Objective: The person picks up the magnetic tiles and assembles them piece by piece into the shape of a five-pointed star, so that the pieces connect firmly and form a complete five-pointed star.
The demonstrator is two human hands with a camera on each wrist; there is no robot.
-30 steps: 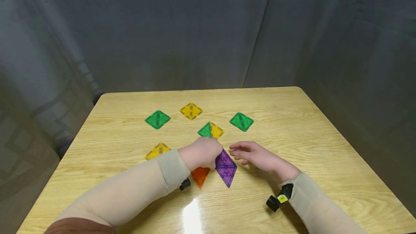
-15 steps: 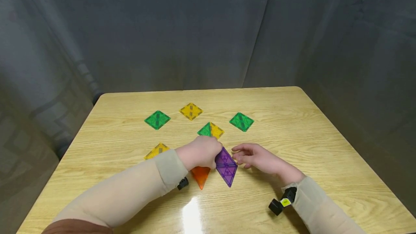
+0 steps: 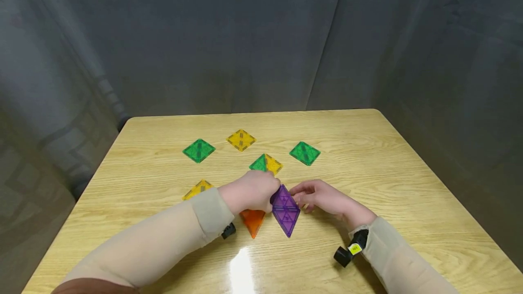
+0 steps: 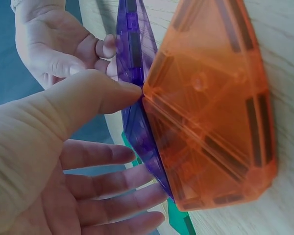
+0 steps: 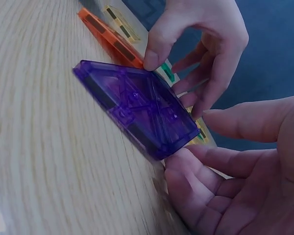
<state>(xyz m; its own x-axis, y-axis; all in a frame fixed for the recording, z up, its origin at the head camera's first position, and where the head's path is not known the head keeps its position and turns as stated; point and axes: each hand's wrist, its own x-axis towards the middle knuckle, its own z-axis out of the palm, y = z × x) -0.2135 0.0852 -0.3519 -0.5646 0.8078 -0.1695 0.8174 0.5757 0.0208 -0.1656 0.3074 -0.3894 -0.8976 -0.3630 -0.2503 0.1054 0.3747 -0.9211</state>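
Observation:
Purple translucent magnetic tiles [image 3: 286, 214] stand tilted at the middle of the table, forming a diamond. Orange magnetic tiles [image 3: 253, 224] join them along an edge, partly hidden by the left arm in the head view. My left hand [image 3: 256, 189] pinches the purple tiles: its thumb presses at the seam beside the orange ones [image 4: 210, 112], its fingers lying behind. My right hand [image 3: 320, 198] is at the other side, fingers loosely bent. In the right wrist view its fingertips meet the lower corner of the purple tiles [image 5: 137, 105], and the thumb is close to the edge.
On the wooden table [image 3: 367, 158], a green-and-yellow diamond [image 3: 273, 163] lies just beyond the left hand. Farther off are green diamonds [image 3: 199, 150] [image 3: 304, 153] and a yellow diamond [image 3: 241, 140]. Another yellow diamond [image 3: 199, 188] is partly under the left arm. Grey curtains [image 3: 229, 44] surround the table.
The right hand has come closer to the purple tiles, and its fingertips now reach their edge. My left hand keeps its hold with hardly any movement.

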